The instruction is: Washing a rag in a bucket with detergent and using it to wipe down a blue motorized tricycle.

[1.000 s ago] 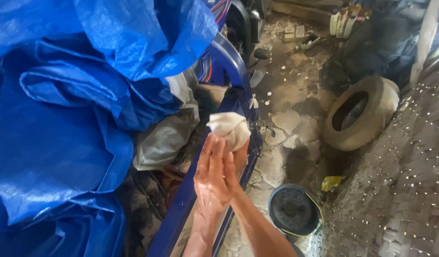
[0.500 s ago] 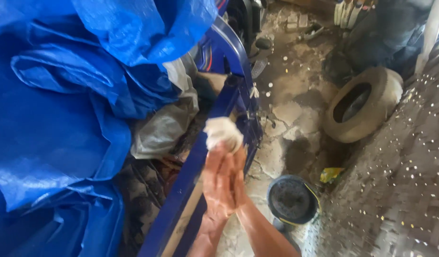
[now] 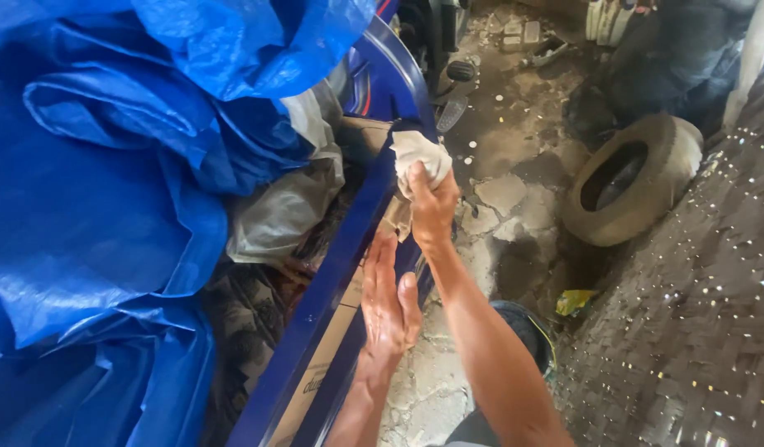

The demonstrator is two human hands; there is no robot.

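From the head camera, the right hand (image 3: 434, 207) is clamped around a crumpled off-white rag (image 3: 421, 156), pressing it against the upper edge of a curved blue metal frame (image 3: 332, 281). The left hand (image 3: 389, 300) lies lower on the same frame, fingers straight and together, palm flat against the blue bar, gripping nothing. The two hands are apart, the right above the left. A blue tarpaulin (image 3: 100, 190) covers the load left of the frame. On the cracked concrete floor (image 3: 506, 199) to the right lie an old tyre (image 3: 630, 178) and a dark bucket (image 3: 527, 335).
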